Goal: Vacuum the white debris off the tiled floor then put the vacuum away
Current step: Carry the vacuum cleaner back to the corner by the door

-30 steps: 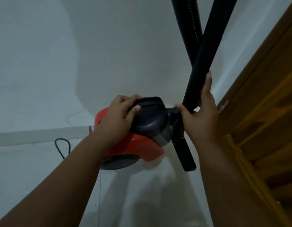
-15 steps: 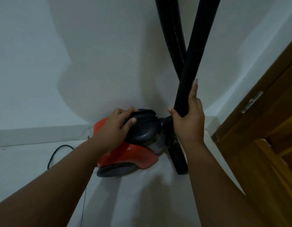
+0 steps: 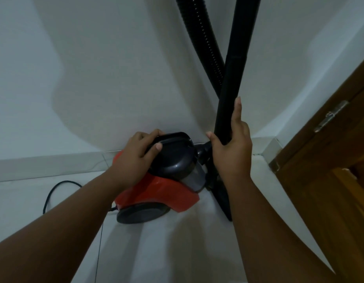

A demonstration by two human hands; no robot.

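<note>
A person parks a red canister vacuum (image 3: 156,190) against a white wall (image 3: 115,68), in what looks like the closing stage of the job. The left hand (image 3: 136,160) is closed over the dark handle (image 3: 173,152) on top of the body, thumb across its near face; just right of that grip the right hand (image 3: 234,152) wraps the black rigid tube (image 3: 232,78), forefinger laid straight up its side. Above the right grip the ribbed hose (image 3: 199,37) crosses behind the tube and leaves the frame; below it the tube's lower end reaches the floor (image 3: 177,252) beside the vacuum. Left of the left grip a black power cord (image 3: 52,193) loops across the tiles near the skirting, so it is not yet stowed. No white debris shows on the visible floor, though the light is dim and pale tiles could hide it. To the right of both grips stands a wooden door (image 3: 330,160). Vacuuming appears done; releasing the machine and tidying the cord seem to remain.
</note>
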